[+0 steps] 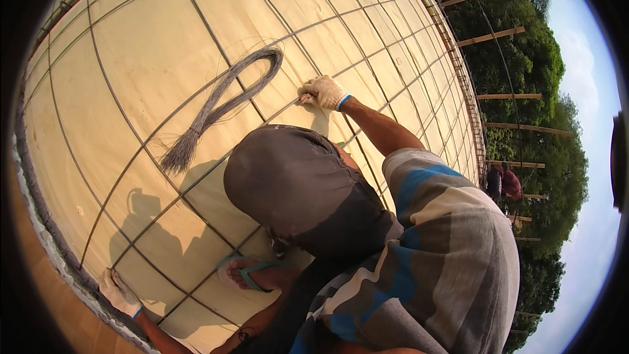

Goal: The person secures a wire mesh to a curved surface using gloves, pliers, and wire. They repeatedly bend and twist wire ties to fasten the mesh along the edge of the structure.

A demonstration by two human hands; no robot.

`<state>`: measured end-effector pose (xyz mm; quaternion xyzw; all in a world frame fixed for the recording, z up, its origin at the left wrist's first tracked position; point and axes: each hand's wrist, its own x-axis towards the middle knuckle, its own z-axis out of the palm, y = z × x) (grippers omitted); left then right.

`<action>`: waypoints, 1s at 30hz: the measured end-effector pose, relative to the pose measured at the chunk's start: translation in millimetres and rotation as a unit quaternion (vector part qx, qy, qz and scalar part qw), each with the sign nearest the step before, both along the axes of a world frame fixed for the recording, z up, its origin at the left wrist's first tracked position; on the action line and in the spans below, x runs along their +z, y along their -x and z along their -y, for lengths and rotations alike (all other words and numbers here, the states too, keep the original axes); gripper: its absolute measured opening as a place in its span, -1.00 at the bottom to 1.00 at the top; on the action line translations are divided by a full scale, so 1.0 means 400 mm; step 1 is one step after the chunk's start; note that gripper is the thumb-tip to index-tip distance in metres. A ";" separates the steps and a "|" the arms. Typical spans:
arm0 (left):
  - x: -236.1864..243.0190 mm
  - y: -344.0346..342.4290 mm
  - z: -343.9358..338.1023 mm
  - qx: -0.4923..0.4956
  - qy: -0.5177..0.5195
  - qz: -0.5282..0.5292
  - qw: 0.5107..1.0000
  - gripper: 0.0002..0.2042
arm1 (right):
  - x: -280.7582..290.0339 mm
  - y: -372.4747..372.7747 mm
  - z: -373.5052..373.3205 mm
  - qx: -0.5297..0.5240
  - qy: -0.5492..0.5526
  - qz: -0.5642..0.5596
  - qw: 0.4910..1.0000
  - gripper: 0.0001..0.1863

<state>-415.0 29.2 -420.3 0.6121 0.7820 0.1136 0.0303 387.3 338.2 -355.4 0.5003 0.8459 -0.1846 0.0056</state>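
Observation:
My right hand (322, 93), in a pale knit work glove with a blue cuff, is closed at a thin steel bar (208, 172) of the grid. Far down at the left, my left hand (120, 293), gloved alike, has its fingers curled at the other end of this same bar, near the panel's edge. A looped bundle of grey tie wire (181, 151) lies across the bars between my hands, to the left of my right hand. Neither hand touches it. My bent knee (288, 180) hides part of the grid.
Pale yellow sheeting (157, 19) lies under the bar grid. My foot in a flip-flop (246, 275) stands among the bars. A rough concrete edge (49, 229) borders the left. Wooden battens (508, 97) stick out at right before trees. Another person (508, 182) is there.

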 end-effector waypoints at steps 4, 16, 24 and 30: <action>-0.013 0.099 0.080 0.020 -0.022 0.060 0.998 -0.77 | -0.017 0.121 -0.085 0.064 -0.044 0.055 0.996 -0.73; 0.080 0.009 0.038 0.045 -0.109 -0.022 0.993 -0.75 | -0.160 -0.092 -0.077 0.022 0.038 0.011 0.999 -0.85; 0.007 -0.033 0.011 0.079 -0.082 -0.030 0.993 -0.68 | -0.263 -0.273 -0.130 -0.064 0.131 -0.049 0.988 -0.77; 0.010 -0.123 0.005 0.250 -0.083 -0.098 0.960 -0.56 | -0.254 -0.257 -0.079 0.032 0.065 -0.029 0.997 -0.66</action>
